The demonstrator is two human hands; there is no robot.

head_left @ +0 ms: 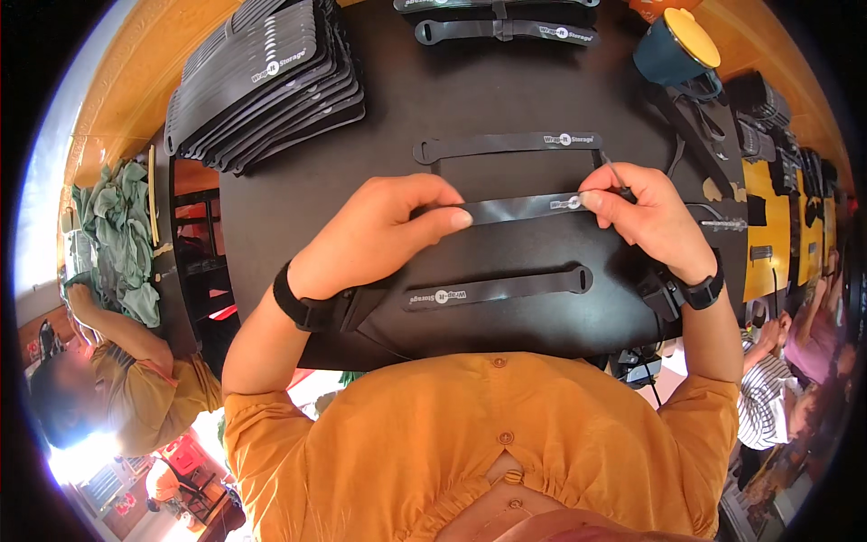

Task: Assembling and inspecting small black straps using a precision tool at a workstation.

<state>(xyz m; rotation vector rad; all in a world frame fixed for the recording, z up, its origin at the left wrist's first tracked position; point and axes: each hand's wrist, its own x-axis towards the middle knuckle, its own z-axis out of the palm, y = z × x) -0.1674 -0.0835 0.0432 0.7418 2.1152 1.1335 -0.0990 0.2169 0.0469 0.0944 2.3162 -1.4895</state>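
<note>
Black strap [515,210] | pinched at both ends by left hand [384,230] and right hand [646,217] grips | held over black desk [271,208] | two straps alongside

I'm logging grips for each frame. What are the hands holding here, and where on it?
Both hold one black strap: the left hand pinches its left end, the right hand its right end by the round label, and also holds a thin tool.

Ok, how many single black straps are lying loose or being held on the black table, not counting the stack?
5: one held between the left hand and right hand, one above them, one nearer the body, two at the far edge. Others may be hidden.
</note>
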